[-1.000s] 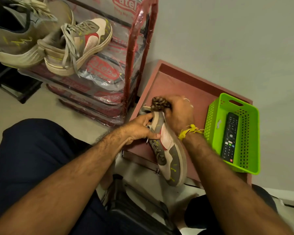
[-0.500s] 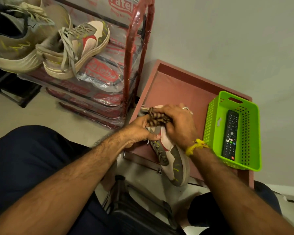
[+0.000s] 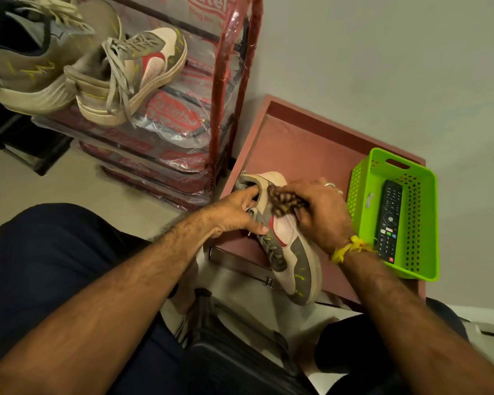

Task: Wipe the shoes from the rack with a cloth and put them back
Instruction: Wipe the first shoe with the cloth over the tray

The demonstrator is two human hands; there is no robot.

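Note:
A grey, cream and red sneaker [image 3: 294, 260] is held over the front edge of a low reddish-brown table [image 3: 305, 143], toe toward me. My left hand [image 3: 237, 212] grips it at the collar and laces, fingers curled into the opening. My right hand [image 3: 322, 212] clutches a bunched brown patterned cloth [image 3: 283, 199] and presses it on the shoe's side near the heel. On the red shoe rack [image 3: 226, 81] at upper left, its matching sneaker [image 3: 137, 78] lies beside a larger olive sneaker [image 3: 32, 64].
A green plastic basket [image 3: 417, 223] holding a black remote control [image 3: 389, 220] stands on the table's right end, close to my right wrist. The rack's shelves are wrapped in printed plastic. A grey wall lies behind. My knees and a dark stool are below.
My right hand has slid the cloth from the heel tip down along the shoe's side, toward me. The left hand keeps its grip on the collar.

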